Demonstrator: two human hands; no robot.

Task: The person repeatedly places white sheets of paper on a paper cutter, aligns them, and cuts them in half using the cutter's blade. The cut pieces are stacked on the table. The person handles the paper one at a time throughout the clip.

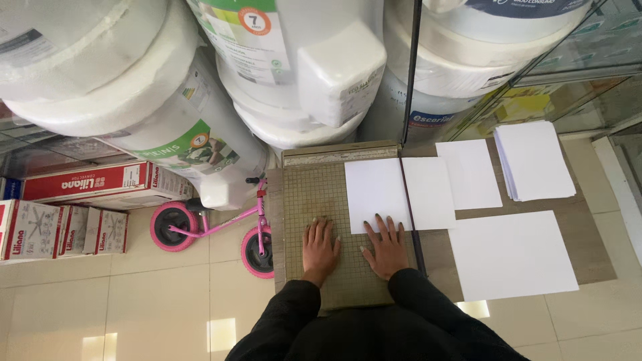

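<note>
**Both hands flat on the cutting board**

You're looking straight down at the paper cutter (pixel 321 200), a gridded olive-green board at the near edge of the desk (pixel 595 261). Your left hand (pixel 320 246) lies open, palm down, fingers spread on the bare grid, holding nothing. Your right hand (pixel 386 249) is open too, palm down just beside it, and its fingertips (pixel 378 222) press on the lower edge of the white sheet (pixel 374 194) on the board. That sheet lies flat across the right part of the grid, reaching over to the cutter's long black blade arm (pixel 409 80), which stands raised and runs up through the view.

Right of the blade, a cut piece (pixel 429 192) rests just beside the sheet. Further right sits a smaller sheet (pixel 469 174), then a neat stack of paper (pixel 533 160) near the far corner. A large sheet (pixel 511 255) lies nearer you, well apart from your hands.

Beyond the desk, big white tubs (pixel 167 120) are piled up. On the tiled floor left, a pink balance bike (pixel 221 227) leans beside red and white boxes (pixel 73 207).
</note>
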